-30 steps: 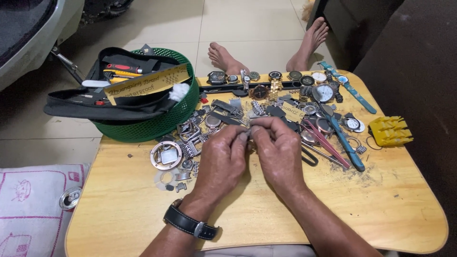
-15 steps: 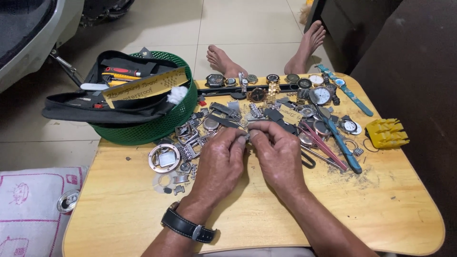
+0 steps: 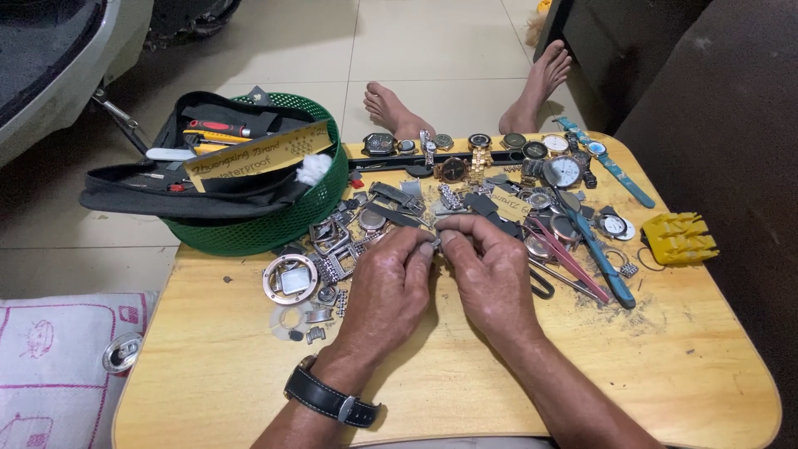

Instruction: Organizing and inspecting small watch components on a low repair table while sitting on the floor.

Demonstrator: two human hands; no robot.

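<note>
My left hand [image 3: 386,295] and my right hand [image 3: 490,278] meet fingertip to fingertip over the middle of a small wooden table [image 3: 224,366]. Between the pinched fingers sits a small metal watch part [image 3: 436,246], mostly hidden by the fingers. A black watch [image 3: 328,399] is strapped on my left wrist. Just beyond my hands lies a heap of watch cases, buckles and band links [image 3: 349,241]. A round silver watch case [image 3: 291,278] lies left of my left hand.
A green basket [image 3: 274,220] holding a black tool pouch stands at the table's back left. A row of watches [image 3: 465,150] lines the far edge. Pink and blue tools [image 3: 582,258] lie to the right, a yellow block [image 3: 680,237] farther right. Bare feet [image 3: 465,96] rest beyond.
Both hands stay pinched together on the small part, with only slight finger movement. The view has shifted a little.
</note>
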